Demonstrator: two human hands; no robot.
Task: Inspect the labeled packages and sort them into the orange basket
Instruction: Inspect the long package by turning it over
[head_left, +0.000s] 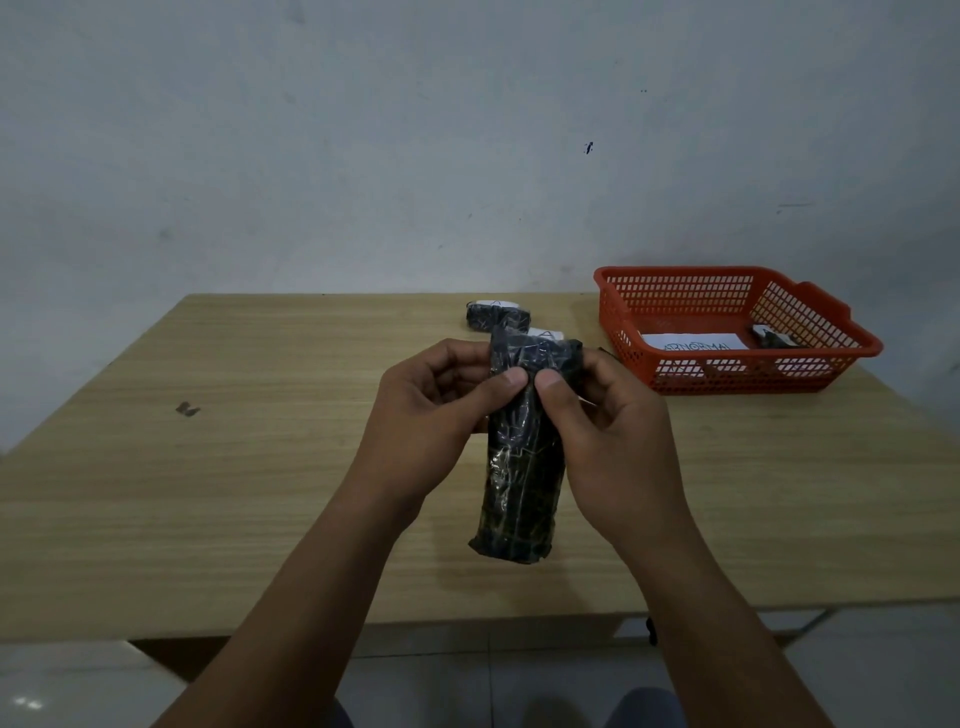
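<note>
A long package wrapped in black plastic (519, 467) hangs upright over the table's middle. My left hand (436, 410) and my right hand (618, 415) both grip its upper part, thumbs pressed side by side on its front. Behind it a second black package with a white label (493, 314) lies on the table, and a white label edge (545, 333) shows just above the held one. The orange basket (623, 322) stands at the back right. Inside it lie a white sheet reading "ABNORMAL" (693, 344) and a small dark package (774, 338).
The wooden table (260, 441) runs up to a pale wall at the back. A small dark mark (187, 409) sits on its left half. A white tiled floor and my knees show below the near edge.
</note>
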